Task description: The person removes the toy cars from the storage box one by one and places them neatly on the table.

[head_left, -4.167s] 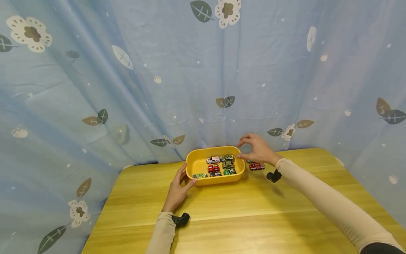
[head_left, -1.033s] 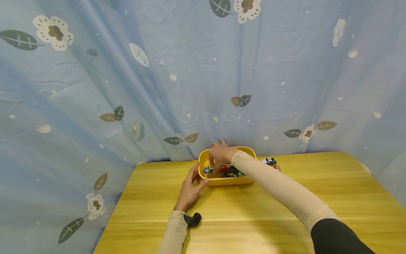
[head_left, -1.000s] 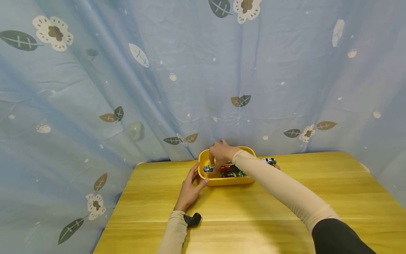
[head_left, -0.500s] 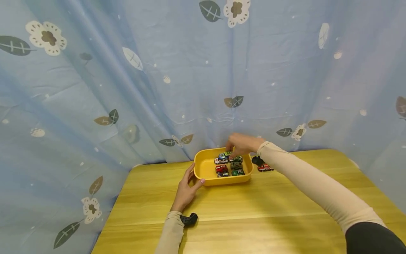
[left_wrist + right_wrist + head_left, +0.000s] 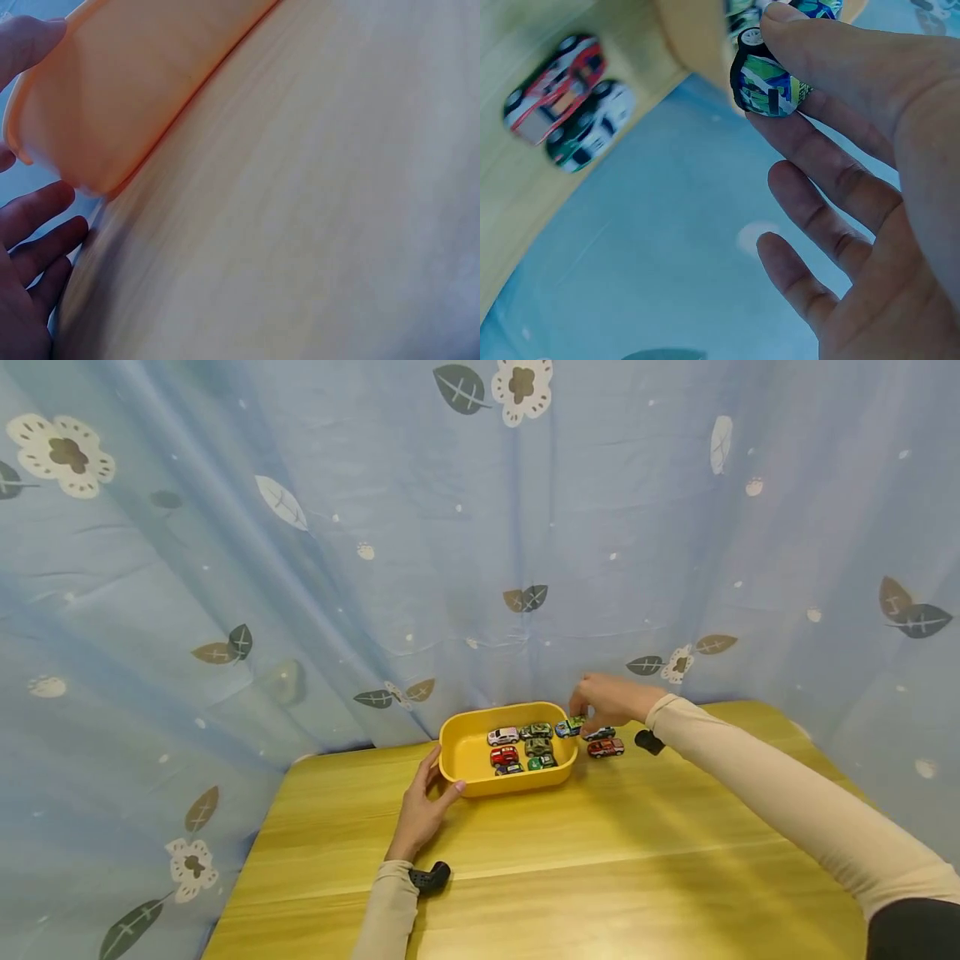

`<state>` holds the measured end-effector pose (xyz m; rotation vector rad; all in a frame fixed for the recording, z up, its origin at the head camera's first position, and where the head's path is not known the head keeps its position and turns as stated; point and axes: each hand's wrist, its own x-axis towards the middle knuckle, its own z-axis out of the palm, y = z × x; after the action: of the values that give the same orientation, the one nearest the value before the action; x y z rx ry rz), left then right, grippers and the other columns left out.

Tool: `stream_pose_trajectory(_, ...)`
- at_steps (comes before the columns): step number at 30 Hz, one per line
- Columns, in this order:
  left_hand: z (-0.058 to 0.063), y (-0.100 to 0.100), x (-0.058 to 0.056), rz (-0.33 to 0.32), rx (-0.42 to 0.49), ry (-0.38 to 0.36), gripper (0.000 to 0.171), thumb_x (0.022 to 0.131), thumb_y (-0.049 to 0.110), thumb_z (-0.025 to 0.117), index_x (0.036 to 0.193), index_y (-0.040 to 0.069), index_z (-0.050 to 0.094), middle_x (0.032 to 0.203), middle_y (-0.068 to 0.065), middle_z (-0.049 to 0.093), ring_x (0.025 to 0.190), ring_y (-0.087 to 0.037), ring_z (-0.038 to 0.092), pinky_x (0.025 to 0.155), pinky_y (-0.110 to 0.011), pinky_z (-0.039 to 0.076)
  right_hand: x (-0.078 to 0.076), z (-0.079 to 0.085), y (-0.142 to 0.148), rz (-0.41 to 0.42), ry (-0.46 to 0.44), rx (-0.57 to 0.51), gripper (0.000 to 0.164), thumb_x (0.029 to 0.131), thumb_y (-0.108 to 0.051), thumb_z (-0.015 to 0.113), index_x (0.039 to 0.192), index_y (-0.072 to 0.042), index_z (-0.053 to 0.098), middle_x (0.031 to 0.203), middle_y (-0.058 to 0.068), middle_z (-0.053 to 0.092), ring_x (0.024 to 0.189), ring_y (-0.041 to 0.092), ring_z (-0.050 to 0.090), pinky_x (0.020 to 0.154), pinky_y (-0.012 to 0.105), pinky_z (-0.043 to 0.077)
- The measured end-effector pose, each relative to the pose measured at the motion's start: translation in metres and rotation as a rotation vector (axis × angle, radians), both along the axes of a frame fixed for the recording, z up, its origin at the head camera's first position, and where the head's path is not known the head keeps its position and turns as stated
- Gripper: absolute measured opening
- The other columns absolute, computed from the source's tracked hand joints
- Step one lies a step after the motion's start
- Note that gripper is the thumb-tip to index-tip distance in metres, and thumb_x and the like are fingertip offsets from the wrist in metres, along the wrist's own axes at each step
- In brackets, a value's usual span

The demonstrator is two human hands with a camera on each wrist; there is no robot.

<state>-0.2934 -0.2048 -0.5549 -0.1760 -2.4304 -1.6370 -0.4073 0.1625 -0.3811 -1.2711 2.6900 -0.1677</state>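
Green-and-blue toy car [image 5: 567, 727] sits in the pinch of the right hand [image 5: 611, 697], its body at the fingertips, on the side of that hand nearer the yellow tray [image 5: 467, 755]. From the head view it overlaps the tray's right end, up by the far corner; whether it touches the rim cannot be told. The right wrist view shows the thumb on one side of it and a finger beneath, with the lower fingers spread away from it, holding nothing. The left hand [image 5: 422, 810] is well apart from this car, at the opposite end of the tray, which it grips at the near left corner, thumb on the near rim and fingers round the end. Between the two hands, inside the tray, six more cars stand toward the right: a white car [image 5: 502, 737] and a camouflage car [image 5: 536, 732] at the back, a red car [image 5: 505, 756] and an olive car [image 5: 538, 747] in the middle, a blue car [image 5: 509, 769] and a green car [image 5: 542, 762] at the front. Just outside the tray, below the right hand, a red-and-orange car [image 5: 605, 748] and a white-and-green car [image 5: 602, 734] rest side by side on the wooden table [image 5: 525, 877].
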Motion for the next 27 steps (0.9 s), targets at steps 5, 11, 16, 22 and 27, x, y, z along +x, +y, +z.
stream_pose_trajectory(5, 0.003, -0.002, 0.002, 0.002, 0.001, -0.006, 0.085, 0.096, 0.034, 0.081, 0.167, 0.024, 0.035, 0.158, -0.014, 0.056, 0.149, -0.034, 0.05, 0.129, -0.058, 0.03, 0.001, -0.005, 0.014, -0.014, 0.013, 0.015, 0.026, 0.089, -0.022, 0.088, 0.111, -0.01, 0.083, 0.101, 0.0, 0.08, 0.096, 0.024, 0.074, 0.088, 0.04, 0.063)
stream_pose_trajectory(11, 0.005, -0.003, 0.001, 0.002, 0.005, -0.008, 0.084, 0.096, 0.034, 0.081, 0.167, 0.024, 0.036, 0.159, -0.015, 0.055, 0.151, -0.034, 0.049, 0.129, -0.058, 0.029, 0.004, -0.018, 0.033, -0.016, 0.037, -0.006, 0.023, 0.085, -0.018, 0.09, 0.106, -0.01, 0.084, 0.097, 0.0, 0.081, 0.092, 0.025, 0.075, 0.085, 0.041, 0.063)
stream_pose_trajectory(16, 0.005, -0.003, 0.0, -0.002, 0.007, -0.01, 0.085, 0.096, 0.036, 0.081, 0.167, 0.026, 0.036, 0.159, -0.014, 0.055, 0.151, -0.034, 0.048, 0.13, -0.059, 0.028, 0.008, -0.036, 0.049, -0.044, 0.041, -0.011, 0.026, 0.083, -0.023, 0.092, 0.104, -0.011, 0.084, 0.094, -0.002, 0.08, 0.091, 0.025, 0.073, 0.083, 0.042, 0.062)
stream_pose_trajectory(22, 0.004, -0.004, -0.001, 0.001, 0.01, -0.002, 0.085, 0.095, 0.036, 0.082, 0.166, 0.025, 0.036, 0.159, -0.015, 0.055, 0.151, -0.035, 0.048, 0.129, -0.059, 0.029, 0.014, -0.055, 0.062, -0.05, 0.025, -0.034, 0.028, 0.081, -0.02, 0.093, 0.105, -0.01, 0.084, 0.095, -0.002, 0.08, 0.088, 0.021, 0.072, 0.081, 0.039, 0.062)
stream_pose_trajectory(27, 0.001, -0.002, 0.001, -0.005, 0.008, 0.003, 0.084, 0.096, 0.033, 0.081, 0.167, 0.023, 0.036, 0.158, -0.016, 0.056, 0.149, -0.035, 0.05, 0.128, -0.059, 0.031, 0.021, -0.067, 0.064, -0.097, -0.001, -0.03, 0.028, 0.08, -0.021, 0.093, 0.105, -0.014, 0.083, 0.097, -0.006, 0.078, 0.092, 0.02, 0.063, 0.081, 0.037, 0.056)
